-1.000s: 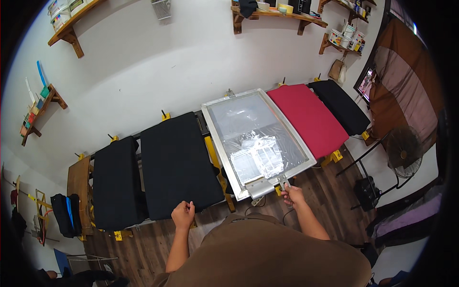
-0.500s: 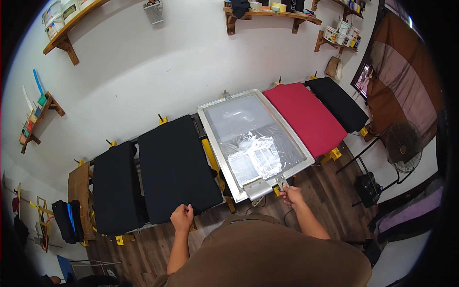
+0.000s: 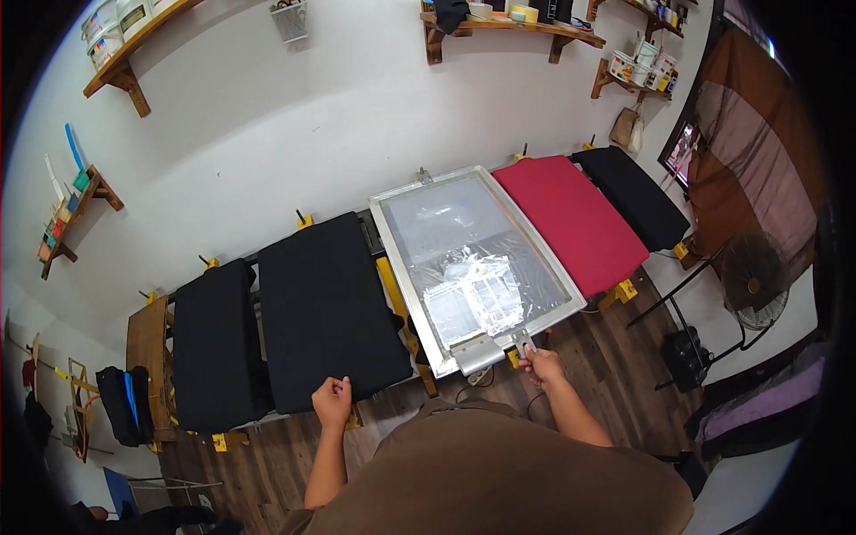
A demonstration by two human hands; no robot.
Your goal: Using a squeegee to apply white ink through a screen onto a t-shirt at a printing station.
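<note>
A silkscreen printing frame with a metal rim lies over one station of a long row, its mesh partly covered with clear film and tape. My right hand grips the metal bracket on the frame's near edge, fingers wrapped around it. At the near edge of a black T-shirt stretched on a board, my left hand is curled closed, with nothing visible in it. Right of the frame lies a red T-shirt, and beyond it another black shirt.
Another black shirt covers the board at far left, beside a wooden panel. Yellow clamps line the row. Wall shelves hold tapes and tubs. A standing fan and a brown curtain are at right.
My left hand has moved slightly left along the black shirt's near edge. My right hand stays on the bracket, and the frame keeps its place.
</note>
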